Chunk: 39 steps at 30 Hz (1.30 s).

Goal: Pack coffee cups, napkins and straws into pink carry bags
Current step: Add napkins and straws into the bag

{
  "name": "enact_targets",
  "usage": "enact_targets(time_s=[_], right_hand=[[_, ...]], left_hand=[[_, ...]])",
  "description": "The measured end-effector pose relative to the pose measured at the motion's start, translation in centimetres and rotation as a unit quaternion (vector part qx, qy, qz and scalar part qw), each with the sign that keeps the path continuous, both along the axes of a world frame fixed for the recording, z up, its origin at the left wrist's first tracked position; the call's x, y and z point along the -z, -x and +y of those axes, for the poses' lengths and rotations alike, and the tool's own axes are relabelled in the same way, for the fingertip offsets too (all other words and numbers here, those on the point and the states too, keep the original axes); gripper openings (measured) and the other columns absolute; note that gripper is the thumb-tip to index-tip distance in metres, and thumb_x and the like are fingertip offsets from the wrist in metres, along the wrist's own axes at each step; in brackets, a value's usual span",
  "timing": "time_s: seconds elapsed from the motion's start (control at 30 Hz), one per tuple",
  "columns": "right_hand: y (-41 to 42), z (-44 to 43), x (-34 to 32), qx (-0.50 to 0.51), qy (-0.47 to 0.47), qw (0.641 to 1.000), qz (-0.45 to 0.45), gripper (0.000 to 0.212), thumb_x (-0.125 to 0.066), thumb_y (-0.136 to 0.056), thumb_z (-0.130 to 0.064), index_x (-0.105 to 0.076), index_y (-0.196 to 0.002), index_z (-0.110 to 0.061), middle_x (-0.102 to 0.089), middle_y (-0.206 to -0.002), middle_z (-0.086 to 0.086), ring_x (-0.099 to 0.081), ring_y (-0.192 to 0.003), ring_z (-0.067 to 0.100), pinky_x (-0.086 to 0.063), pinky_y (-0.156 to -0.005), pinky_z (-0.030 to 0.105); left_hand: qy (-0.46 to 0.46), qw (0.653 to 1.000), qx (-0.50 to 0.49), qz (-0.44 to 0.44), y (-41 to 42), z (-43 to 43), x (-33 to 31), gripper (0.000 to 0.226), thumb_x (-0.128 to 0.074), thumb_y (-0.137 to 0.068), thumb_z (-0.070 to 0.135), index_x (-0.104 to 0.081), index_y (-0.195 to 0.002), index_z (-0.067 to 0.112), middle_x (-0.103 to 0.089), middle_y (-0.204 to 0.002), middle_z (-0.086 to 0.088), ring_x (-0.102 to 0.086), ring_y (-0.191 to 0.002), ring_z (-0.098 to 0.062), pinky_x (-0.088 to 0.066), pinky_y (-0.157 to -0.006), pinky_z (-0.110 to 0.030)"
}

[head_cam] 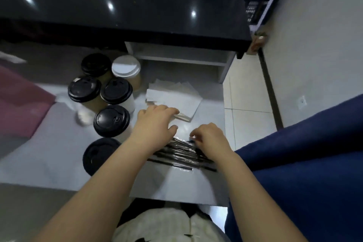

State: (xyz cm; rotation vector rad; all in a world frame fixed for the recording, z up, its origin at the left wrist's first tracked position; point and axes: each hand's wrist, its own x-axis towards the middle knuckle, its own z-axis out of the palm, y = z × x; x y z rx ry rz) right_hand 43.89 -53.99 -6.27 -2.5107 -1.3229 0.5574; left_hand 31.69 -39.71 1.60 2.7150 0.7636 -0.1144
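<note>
Your left hand lays straight fingers on the napkins by the right edge of the desk. Your right hand, fingers curled, pinches the straws just in front.

Your left hand lies flat, fingers straight, fingertips touching the near edge of the stack of white paper napkins. Your right hand sits just right of it, fingers curled over the far end of the pile of black straws in clear wrappers; can't tell if they pinch one. Left of your hands is a cluster of paper cups: five with black plastic lids, one at the far side with a white lid. All on the white tabletop. Pink carry bag lies far left, blurred. Glossy black counter beyond.
</note>
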Motion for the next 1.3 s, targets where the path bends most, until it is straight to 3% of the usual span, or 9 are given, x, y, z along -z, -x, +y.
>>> enact_targets(time_s=[0.23,0.43,0.63,0.77,0.87,1.0,1.1,1.2,1.3], right_hand=[[0.5,1.3,2.8,-0.028,-0.051,0.998,0.024,0.017,-0.064,-0.089,-0.042,-0.073,-0.101,-0.034,-0.058,-0.100,-0.006,-0.043,-0.101,0.020,-0.031,-0.084,0.035],[0.0,1.7,2.9,-0.049,-0.041,0.998,0.019,0.010,-0.061,-0.090,-0.027,-0.071,-0.092,-0.027,-0.062,-0.097,-0.006,-0.047,-0.100,0.022,-0.035,-0.082,0.035],[-1.7,1.8,1.6,0.041,-0.100,0.979,0.172,0.011,-0.059,-0.090,-0.021,-0.061,-0.083,-0.028,-0.061,-0.075,-0.018,-0.058,-0.072,-0.003,-0.047,-0.066,0.029],[-2.2,2.1,1.6,-0.027,-0.063,0.992,0.109,0.006,-0.056,-0.093,-0.022,-0.060,-0.097,-0.023,-0.058,-0.091,-0.006,-0.057,-0.086,0.018,-0.048,-0.074,0.034],[-1.6,2.3,2.5,-0.082,-0.022,0.994,0.075,0.014,-0.068,-0.086,-0.021,-0.067,-0.100,-0.020,-0.053,-0.099,-0.002,-0.055,-0.092,0.020,-0.045,-0.074,0.031],[-1.2,2.0,3.1,-0.061,-0.053,0.995,0.066,0.004,-0.072,-0.082,-0.014,-0.070,-0.081,-0.017,-0.053,-0.088,-0.007,-0.057,-0.082,0.014,-0.043,-0.064,0.027],[-1.0,2.0,2.9,-0.035,-0.050,0.995,0.084,0.023,-0.063,-0.084,-0.005,-0.059,-0.069,-0.021,-0.053,-0.079,-0.014,-0.058,-0.075,0.006,-0.037,-0.057,0.019],[-1.1,2.5,1.9,-0.030,-0.013,0.994,0.108,0.022,-0.058,-0.088,-0.008,-0.055,-0.071,-0.023,-0.058,-0.084,-0.012,-0.063,-0.083,0.012,-0.051,-0.068,0.031],[-1.8,2.8,0.6,-0.037,0.028,0.994,0.096,0.012,-0.059,-0.092,-0.021,-0.055,-0.081,-0.023,-0.059,-0.094,-0.001,-0.059,-0.088,0.022,-0.048,-0.073,0.034]], left_hand=[[0.033,0.992,-0.119,0.009,3.1,-3.8,2.2,0.040,-0.056,-0.091,0.034,-0.055,-0.131,0.031,-0.057,-0.131,0.006,-0.044,-0.125,-0.022,-0.036,-0.101,-0.039],[0.046,0.985,-0.168,-0.014,4.9,-4.7,2.6,0.039,-0.058,-0.090,0.031,-0.058,-0.129,0.027,-0.060,-0.125,0.003,-0.048,-0.120,-0.024,-0.039,-0.101,-0.042],[0.049,0.980,-0.188,-0.051,5.8,-5.2,2.2,0.036,-0.059,-0.091,0.029,-0.059,-0.127,0.026,-0.061,-0.124,0.004,-0.049,-0.120,-0.022,-0.040,-0.100,-0.039],[0.049,0.978,-0.196,-0.057,5.7,-5.3,2.2,0.036,-0.059,-0.092,0.029,-0.059,-0.128,0.026,-0.061,-0.124,0.004,-0.049,-0.119,-0.021,-0.041,-0.099,-0.039],[0.048,0.979,-0.193,-0.050,5.6,-5.4,2.2,0.037,-0.058,-0.091,0.030,-0.059,-0.128,0.027,-0.061,-0.124,0.004,-0.049,-0.120,-0.021,-0.041,-0.099,-0.040],[0.046,0.979,-0.194,-0.048,5.7,-5.2,2.1,0.035,-0.058,-0.091,0.029,-0.060,-0.126,0.028,-0.062,-0.121,0.005,-0.050,-0.116,-0.021,-0.043,-0.096,-0.038],[0.041,0.978,-0.198,-0.049,5.8,-5.0,1.9,0.034,-0.057,-0.091,0.029,-0.059,-0.126,0.030,-0.061,-0.122,0.008,-0.050,-0.116,-0.019,-0.043,-0.095,-0.037],[0.042,0.977,-0.201,-0.053,5.6,-4.8,1.4,0.036,-0.055,-0.093,0.030,-0.057,-0.129,0.030,-0.059,-0.127,0.007,-0.049,-0.119,-0.018,-0.043,-0.097,-0.039],[0.041,0.978,-0.198,-0.057,5.3,-4.6,0.8,0.037,-0.054,-0.094,0.031,-0.055,-0.131,0.030,-0.057,-0.130,0.007,-0.049,-0.118,-0.018,-0.042,-0.098,-0.039]])
